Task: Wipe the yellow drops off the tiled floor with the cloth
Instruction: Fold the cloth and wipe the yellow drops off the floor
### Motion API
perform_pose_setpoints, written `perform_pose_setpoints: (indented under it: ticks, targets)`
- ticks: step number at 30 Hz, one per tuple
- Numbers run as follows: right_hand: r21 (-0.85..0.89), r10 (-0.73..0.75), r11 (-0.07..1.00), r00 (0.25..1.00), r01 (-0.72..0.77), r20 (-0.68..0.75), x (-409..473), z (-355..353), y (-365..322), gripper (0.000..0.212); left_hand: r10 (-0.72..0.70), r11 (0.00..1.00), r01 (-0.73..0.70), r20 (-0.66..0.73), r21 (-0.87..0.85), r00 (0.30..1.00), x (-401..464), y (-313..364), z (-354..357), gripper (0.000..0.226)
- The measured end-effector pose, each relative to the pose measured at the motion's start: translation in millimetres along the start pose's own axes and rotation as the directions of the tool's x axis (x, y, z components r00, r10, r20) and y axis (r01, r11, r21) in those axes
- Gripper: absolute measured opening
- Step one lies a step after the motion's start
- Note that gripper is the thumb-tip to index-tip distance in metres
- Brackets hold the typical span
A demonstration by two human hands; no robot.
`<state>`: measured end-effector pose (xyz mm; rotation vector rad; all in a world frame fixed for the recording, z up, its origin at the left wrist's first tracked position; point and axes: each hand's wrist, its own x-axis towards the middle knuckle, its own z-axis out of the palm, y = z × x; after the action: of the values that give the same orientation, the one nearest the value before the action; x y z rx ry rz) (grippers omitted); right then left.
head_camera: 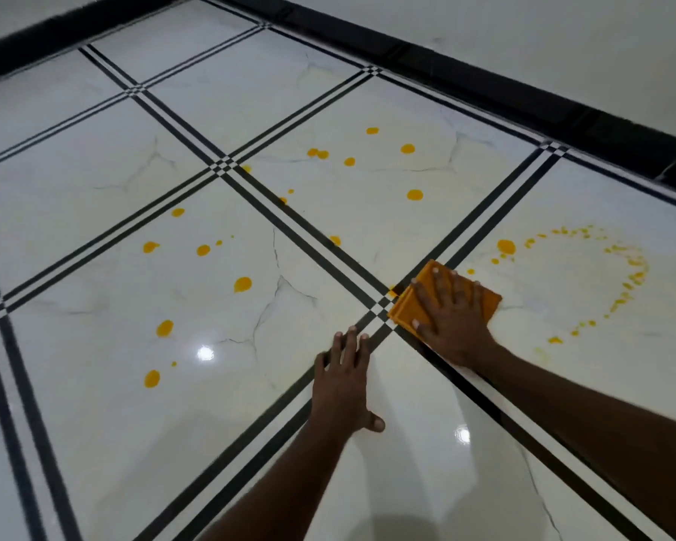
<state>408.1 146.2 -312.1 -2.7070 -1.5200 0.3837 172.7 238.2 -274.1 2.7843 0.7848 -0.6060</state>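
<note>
My right hand [451,320] presses flat on a folded orange cloth [408,306] that lies on the white tiled floor [94,169], right beside a crossing of black tile lines. My left hand [344,388] rests flat on the floor to the left of it, fingers spread, holding nothing. Several yellow drops dot the tiles: a large one [242,284] left of the cloth, one [415,194] beyond it, and one [506,246] just past the cloth to the right. A curved trail of small smeared yellow specks [637,273] arcs around the right tile.
A black skirting strip [523,99] runs along the white wall at the back and right. Double black lines [297,224] divide the glossy tiles. A ceiling light glares off the floor [205,353] near my left hand.
</note>
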Motion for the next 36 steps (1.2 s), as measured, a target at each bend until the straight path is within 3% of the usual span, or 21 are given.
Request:
perform_pose_setpoints:
  ticks: [5, 7, 10, 12, 16, 20, 23, 26, 29, 31, 36]
  targets:
    - [-0.076, -0.388, 0.92, 0.921, 0.385, -0.025, -12.4, 21.7, -39.2, 0.07, -0.047, 0.999, 0.047, 0.009, -0.003, 0.999, -2.3, 8.3, -7.7, 0.141]
    - [-0.053, -0.334, 0.942, 0.938, 0.33, -0.094, 15.3, 15.0, -19.1, 0.067, -0.082, 0.997, 0.083, 0.025, -0.002, 0.996, -3.0, 13.7, -9.7, 0.142]
    - [0.074, 0.053, 0.996, 0.988, -0.043, -0.143, 21.2, 5.5, 30.6, 0.068, -0.096, 0.995, 0.098, 0.071, -0.026, 0.993, -2.7, 18.8, -11.8, 0.142]
    - [0.099, 0.118, 0.99, 0.976, -0.101, -0.182, -14.7, 14.1, 38.5, 0.07, -0.105, 0.991, 0.11, 0.081, -0.069, 0.991, -3.3, 20.7, -13.5, 0.14]
    - [0.089, -0.026, 0.995, 0.99, 0.039, -0.139, -114.4, 38.3, 11.1, 0.074, -0.15, 0.978, 0.162, 0.093, -0.132, 0.984, -6.7, 47.2, -16.3, 0.141]
    - [0.066, -0.21, 0.972, 0.958, 0.226, -0.196, -44.8, 21.9, 4.4, 0.072, -0.181, 0.98, 0.188, 0.092, -0.069, 0.979, -7.0, 46.7, -19.5, 0.144]
    - [0.072, 0.034, 0.997, 0.984, -0.021, -0.176, -13.4, 8.5, 57.4, 0.07, -0.185, 0.982, 0.189, 0.13, -0.02, 0.974, 5.1, 58.2, -23.8, 0.147]
    - [0.098, 0.141, 0.988, 0.965, -0.122, -0.221, -52.6, 12.3, 97.6, 0.072, -0.2, 0.98, 0.201, 0.176, 0.012, 0.964, 10.6, 66.0, -34.1, 0.15]
    - [0.112, 0.25, 0.967, 0.942, -0.23, -0.222, -81.2, 12.1, 95.1, 0.075, -0.225, 0.974, 0.218, 0.178, 0.055, 0.958, 15.0, 73.8, -36.0, 0.148]
    - [0.131, 0.235, 0.969, 0.94, -0.208, -0.246, -55.5, 7.7, 86.8, 0.074, -0.236, 0.971, 0.226, 0.153, 0.083, 0.96, 19.0, 75.3, -34.8, 0.146]
    - [0.041, 0.008, 0.999, 0.981, 0.0, -0.195, 12.0, 0.3, 107.0, 0.072, -0.182, 0.983, 0.178, 0.091, 0.046, 0.979, 31.0, 77.1, -34.6, 0.137]
